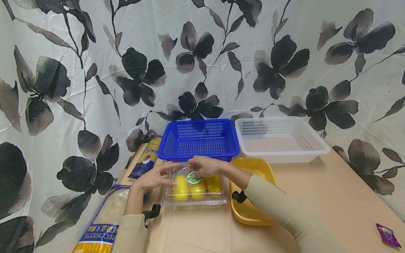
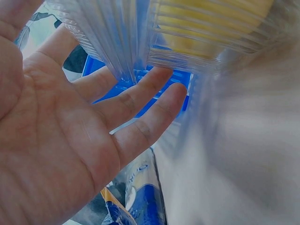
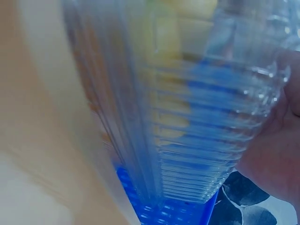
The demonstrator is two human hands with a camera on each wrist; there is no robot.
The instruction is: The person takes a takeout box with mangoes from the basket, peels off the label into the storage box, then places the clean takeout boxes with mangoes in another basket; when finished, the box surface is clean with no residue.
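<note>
A clear, ribbed plastic clamshell box [image 1: 202, 202] stands in front of the blue basket, with rounded yellow items [image 1: 181, 189] inside. On its lid is a round green-and-white sticker [image 1: 194, 177]. My left hand [image 1: 155, 178] is at the box's left side, thumb and fingers spread and fairly straight, fingertips at the lid. The left wrist view shows that palm [image 2: 61, 126] beside the ribbed wall. Over the lid, my right hand [image 1: 204, 166] bends its fingers down at the sticker; I cannot tell whether they pinch it. In the right wrist view, box plastic partly covers this hand [image 3: 274, 150].
A blue basket [image 1: 198, 157] and a white basket [image 1: 284, 158] stand along the back. A yellow tray [image 1: 253, 218] lies under my right forearm. Pasta packs [image 1: 147, 158] and a larger bag [image 1: 102, 228] line the left. A small purple packet [image 1: 388, 235] lies far right.
</note>
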